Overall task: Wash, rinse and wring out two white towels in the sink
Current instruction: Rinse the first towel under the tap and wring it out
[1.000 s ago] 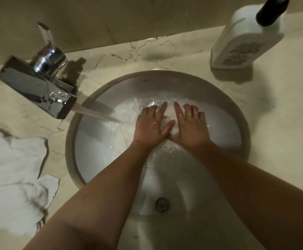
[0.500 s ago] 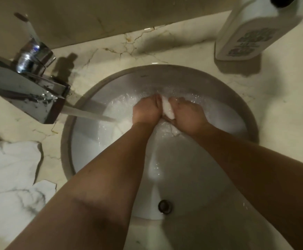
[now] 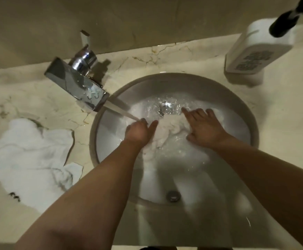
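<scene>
A wet white towel (image 3: pixel 170 126) lies bunched in the water of the round sink (image 3: pixel 251 121). My left hand (image 3: pixel 139 131) rests on its left side with the thumb out, right under the water stream. My right hand (image 3: pixel 203 127) presses flat on the right part of the towel, fingers spread and straight. A second white towel (image 3: pixel 31 159) lies crumpled on the marble counter to the left of the sink. Whether my left fingers curl round the cloth is hidden.
A chrome faucet (image 3: pixel 78 83) at the back left runs water into the sink. A white pump bottle (image 3: pixel 255 51) with a black top stands at the back right. The overflow hole (image 3: pixel 173 195) shows on the near sink wall.
Both hands gripped the bunched towel half a second ago; now they have moved apart and the right hand has flattened onto the towel. The view shifted to the left.
</scene>
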Motion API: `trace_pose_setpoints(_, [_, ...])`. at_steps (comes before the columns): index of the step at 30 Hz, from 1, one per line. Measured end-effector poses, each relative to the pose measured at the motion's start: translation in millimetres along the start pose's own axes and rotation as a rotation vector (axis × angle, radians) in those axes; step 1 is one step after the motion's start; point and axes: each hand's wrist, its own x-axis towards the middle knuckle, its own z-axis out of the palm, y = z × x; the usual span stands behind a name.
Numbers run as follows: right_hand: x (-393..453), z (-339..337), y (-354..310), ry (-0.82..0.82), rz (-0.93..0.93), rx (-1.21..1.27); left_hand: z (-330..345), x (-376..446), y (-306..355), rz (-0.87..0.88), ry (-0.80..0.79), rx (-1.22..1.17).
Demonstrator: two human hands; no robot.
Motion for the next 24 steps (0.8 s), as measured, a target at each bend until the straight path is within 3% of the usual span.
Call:
trace_pose_setpoints(3, [9.3,-17.7,-11.9,-0.102,0.131,0.138,-9.2,-4.3,0.4,0.007,-0.126,-0.132])
trace_pose_setpoints(7, [17.1,-23.7,-23.1,-0.291,0.205,0.454,-15.9,-8.4,4.1,-0.024,-0.076,-0.276])
trace_pose_setpoints(11, [7.5,-27.0,-31.2,-0.350,0.180,0.647,-21.1,-20.0,-4.4,0.243,0.074,-0.100])
trace_pose_setpoints(13, [2.2,-31.8,-39.4,-0.403,0.185,0.638,-21.5,-23.7,-10.1,0.361,0.023,-0.083])
trace_pose_setpoints(16, [-0.9,-37.6,-44.0,-0.303,0.238,0.765,-24.2,-25.3,-13.7,0.448,-0.088,-0.116])
trace_pose_setpoints(20, [-9.3,-51.4,-49.9,-0.063,0.270,0.948,-35.3,-34.4,0.7,0.381,-0.210,-0.127])
trace_pose_setpoints(24, [-23.0,-77.7,-64.0,0.000,0.188,0.925,-44.8,-46.2,14.3,0.504,-0.238,-0.061])
